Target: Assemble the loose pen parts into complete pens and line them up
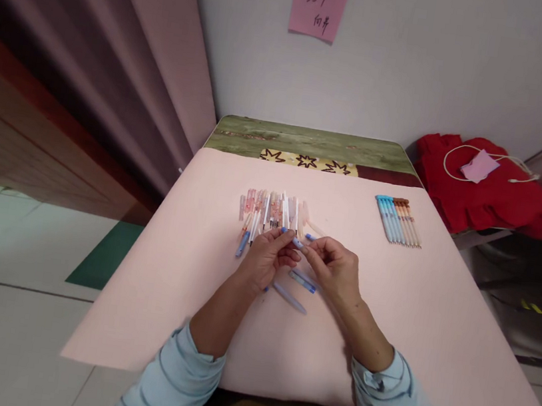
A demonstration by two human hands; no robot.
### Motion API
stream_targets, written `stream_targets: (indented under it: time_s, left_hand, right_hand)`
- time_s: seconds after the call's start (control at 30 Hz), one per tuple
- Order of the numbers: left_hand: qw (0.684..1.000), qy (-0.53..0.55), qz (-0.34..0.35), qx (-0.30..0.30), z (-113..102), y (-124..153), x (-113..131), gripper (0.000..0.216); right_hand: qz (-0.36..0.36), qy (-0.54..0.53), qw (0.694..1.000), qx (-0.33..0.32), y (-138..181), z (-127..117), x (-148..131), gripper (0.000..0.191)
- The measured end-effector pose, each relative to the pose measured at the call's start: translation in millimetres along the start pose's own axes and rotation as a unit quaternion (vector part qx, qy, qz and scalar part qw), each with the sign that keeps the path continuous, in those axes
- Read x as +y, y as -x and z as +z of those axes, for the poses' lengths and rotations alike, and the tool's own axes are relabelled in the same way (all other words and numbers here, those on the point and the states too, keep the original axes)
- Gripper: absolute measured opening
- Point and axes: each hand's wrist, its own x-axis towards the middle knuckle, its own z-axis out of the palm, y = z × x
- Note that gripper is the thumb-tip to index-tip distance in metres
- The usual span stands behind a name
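Observation:
Between my two hands is a small blue pen part (298,242), its exact kind too small to tell. My left hand (271,257) pinches its left end, and the fingertips of my right hand (335,266) close on its right end. Just below lie a clear blue-ended pen part (303,281) and a pale tapered pen barrel (289,297). A blue pen piece (242,244) rests left of my left hand. Beyond my hands lies a spread of pen parts (275,209): pinkish clear tubes and thin white refills, partly hidden by my fingers.
A neat row of pens (398,221), light blue and brown-topped, lies at the right on the pale pink-covered table (165,309). Against the wall on the right, a red cloth (493,200) carries a white cable (451,162) and a pink note (480,166).

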Motion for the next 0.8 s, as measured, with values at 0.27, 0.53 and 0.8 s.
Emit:
stream_targets:
  time_s: [0.27, 0.53, 0.8]
  left_hand:
    - [0.977, 0.195, -0.048, 0.072, 1.2, 1.3, 15.8, 0.019]
    - [0.953, 0.284, 0.008, 0.105, -1.5, 2.6, 31.2, 0.021]
    - [0.973, 0.212, -0.009, 0.093, 0.4, 0.3, 18.2, 0.015]
  right_hand:
    - [0.08, -0.071, 0.994, 0.029, -11.3, -23.8, 2.3, 0.039]
    - [0.054, 0.166, 0.966, -0.19, -13.0, -39.8, 9.8, 0.017]
    - [-0.005, 0.288, 0.937, -0.198, -11.9, -31.1, 0.1, 0.013]
